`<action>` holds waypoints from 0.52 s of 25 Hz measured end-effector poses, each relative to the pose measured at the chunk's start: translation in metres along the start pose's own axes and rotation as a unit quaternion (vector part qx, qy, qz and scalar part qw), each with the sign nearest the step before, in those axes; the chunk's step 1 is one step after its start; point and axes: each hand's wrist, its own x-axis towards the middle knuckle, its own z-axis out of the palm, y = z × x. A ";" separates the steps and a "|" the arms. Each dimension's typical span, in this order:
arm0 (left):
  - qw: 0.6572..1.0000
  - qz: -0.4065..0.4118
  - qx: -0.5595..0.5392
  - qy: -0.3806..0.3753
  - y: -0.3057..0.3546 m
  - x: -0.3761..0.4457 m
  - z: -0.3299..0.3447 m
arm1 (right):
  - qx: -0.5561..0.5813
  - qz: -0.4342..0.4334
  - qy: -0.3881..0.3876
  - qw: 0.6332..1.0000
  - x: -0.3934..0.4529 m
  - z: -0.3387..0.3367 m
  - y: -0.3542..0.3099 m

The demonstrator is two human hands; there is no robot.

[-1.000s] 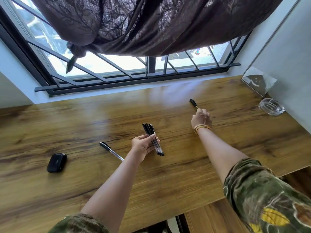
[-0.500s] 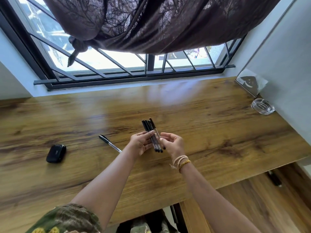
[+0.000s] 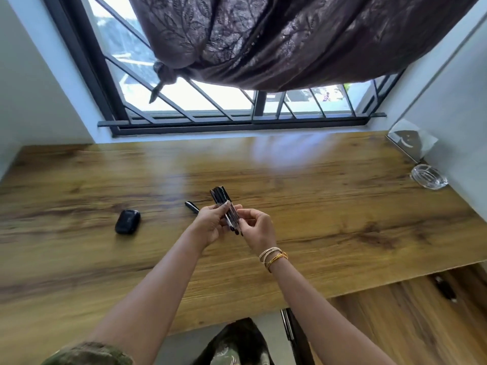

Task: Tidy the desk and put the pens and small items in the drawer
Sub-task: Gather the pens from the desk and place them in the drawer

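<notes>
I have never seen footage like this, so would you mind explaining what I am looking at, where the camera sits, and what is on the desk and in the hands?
There is no machine here: a person works with two bare hands, and the single wide-angle camera is worn on their head, looking forward and down. That is why both forearms reach in from the bottom of the picture.

The left hand grips a bundle of dark pens, and the right hand, with bracelets at the wrist, pinches the lower end of the bundle.

On the wooden desk lie a small black case, one loose pen partly hidden behind the left hand, and a glass ashtray by the right wall. Behind the desk is a barred window with a knotted curtain.
</notes>
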 end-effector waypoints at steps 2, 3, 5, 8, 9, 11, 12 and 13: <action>1.000 0.015 0.003 0.018 0.005 -0.011 -0.017 | -0.030 -0.025 -0.024 0.999 -0.006 0.014 -0.008; 0.999 0.023 0.001 0.031 0.006 -0.015 -0.026 | -0.042 -0.036 -0.044 0.998 -0.009 0.021 -0.013; 0.997 0.042 -0.015 0.062 0.009 -0.024 -0.048 | -0.075 -0.056 -0.081 0.992 -0.009 0.034 -0.022; 0.993 0.065 -0.036 0.092 0.010 -0.032 -0.076 | -0.167 -0.073 -0.047 0.982 0.010 0.054 -0.029; 0.992 0.071 -0.041 0.099 0.011 -0.034 -0.084 | -0.204 -0.070 -0.041 0.976 0.018 0.061 -0.030; 0.990 0.078 -0.048 0.109 0.011 -0.037 -0.093 | -0.270 -0.062 -0.056 0.959 0.030 0.071 -0.030; 0.989 0.078 -0.050 0.113 0.011 -0.038 -0.097 | -0.295 -0.067 -0.067 0.951 0.032 0.075 -0.032; 0.989 0.078 -0.049 0.117 0.011 -0.039 -0.099 | -0.313 -0.080 -0.074 0.944 0.034 0.078 -0.033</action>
